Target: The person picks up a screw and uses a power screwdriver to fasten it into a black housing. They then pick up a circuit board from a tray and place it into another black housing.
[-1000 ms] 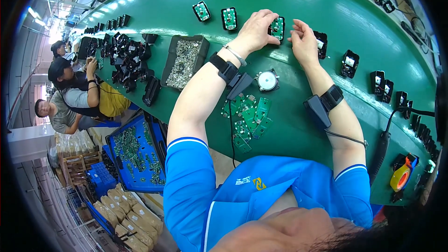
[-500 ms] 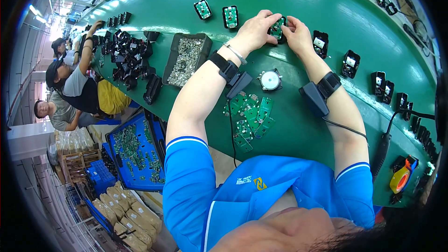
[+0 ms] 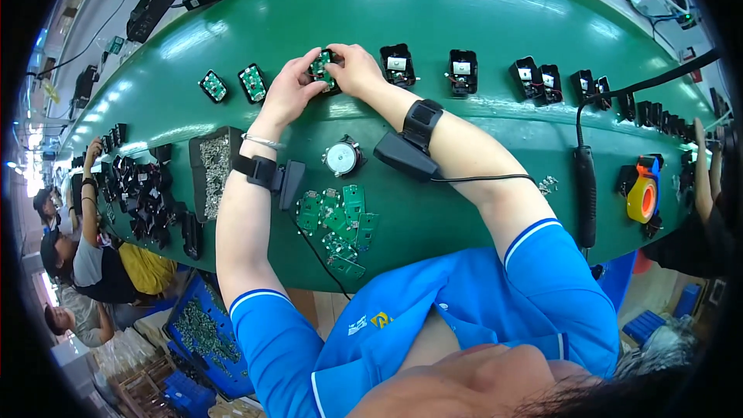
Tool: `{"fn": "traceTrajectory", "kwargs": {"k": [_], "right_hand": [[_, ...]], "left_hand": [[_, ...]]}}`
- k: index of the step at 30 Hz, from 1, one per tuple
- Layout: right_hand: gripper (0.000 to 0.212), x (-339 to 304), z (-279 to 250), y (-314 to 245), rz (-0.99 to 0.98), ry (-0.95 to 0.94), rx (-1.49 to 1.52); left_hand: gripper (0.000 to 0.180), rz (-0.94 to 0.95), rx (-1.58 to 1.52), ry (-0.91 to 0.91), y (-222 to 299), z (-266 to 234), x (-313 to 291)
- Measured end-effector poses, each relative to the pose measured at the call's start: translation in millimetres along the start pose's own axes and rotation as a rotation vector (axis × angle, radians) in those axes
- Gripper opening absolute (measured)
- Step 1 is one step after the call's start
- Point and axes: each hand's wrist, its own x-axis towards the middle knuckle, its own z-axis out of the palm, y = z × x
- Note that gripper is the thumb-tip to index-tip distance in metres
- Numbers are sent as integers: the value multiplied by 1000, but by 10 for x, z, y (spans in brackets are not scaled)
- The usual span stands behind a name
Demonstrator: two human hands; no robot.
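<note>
Both my hands meet over a green circuit board point(image 3: 320, 68) seated in a small black housing. My left hand point(image 3: 288, 93) grips its left side, thumb and fingers curled round it. From the other side, my right hand point(image 3: 356, 71) presses fingertips on the board's right edge. To the left lie two more black housings with green boards, one nearer point(image 3: 252, 83) and one farther point(image 3: 212, 87). Right of my hands stand open black housings with pale parts inside, such as this housing point(image 3: 462, 72). A round silver speaker-like part point(image 3: 341, 158) rests below my hands.
Loose green boards point(image 3: 337, 217) are heaped before me. A dark tray point(image 3: 229, 186) of small metal parts stands left, beside a pile of black housings point(image 3: 143, 193). At right are a black-handled corded tool point(image 3: 586, 193) and an orange tape roll point(image 3: 641, 199). Other people sit along the left.
The view has turned rightward, so the bench items appear shifted left. Both my hands remain on the same board and housing; my right fingers now lie more over the board.
</note>
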Motion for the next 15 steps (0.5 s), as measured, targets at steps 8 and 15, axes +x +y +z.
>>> {"fn": "traceTrajectory", "kwargs": {"k": [8,15], "right_hand": [[36,16,-54,23,29,-14,9],[34,68,95,-8,33,-3,9]], "left_hand": [[57,63,202,57,62,67,-1],[42,-60,98,268,-119,20,44]]}}
